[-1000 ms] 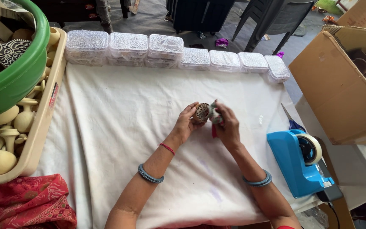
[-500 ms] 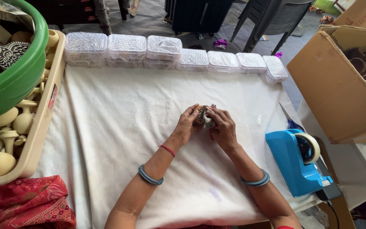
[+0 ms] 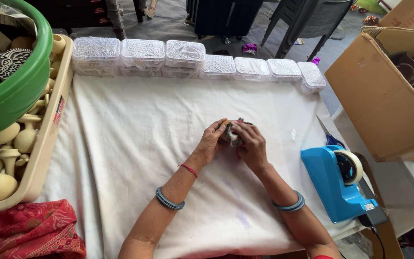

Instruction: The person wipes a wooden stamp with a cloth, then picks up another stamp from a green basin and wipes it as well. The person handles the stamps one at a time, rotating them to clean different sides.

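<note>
Hands: our left hand [image 3: 212, 141] and right hand [image 3: 250, 144] meet mid-tabletop [image 3: 135, 144], both grips closed round a small carved block [image 3: 231, 132], probably being wrapped.
Done: packed clear boxes [image 3: 188, 58] line the far edge.
Left: wooden pieces [image 3: 1, 153] wait in the tray.

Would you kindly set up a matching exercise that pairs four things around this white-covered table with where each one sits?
Things:
1. tape dispenser
2. green tub
3. clear lidded boxes
4. cardboard box

Places:
A. in a row along the far edge of the cloth
B. at the far left, over a tan tray of wooden pieces
C. at the right edge of the cloth, beside the right hand
D. past the table's right side, open

Pairs: 1-C, 2-B, 3-A, 4-D
</note>
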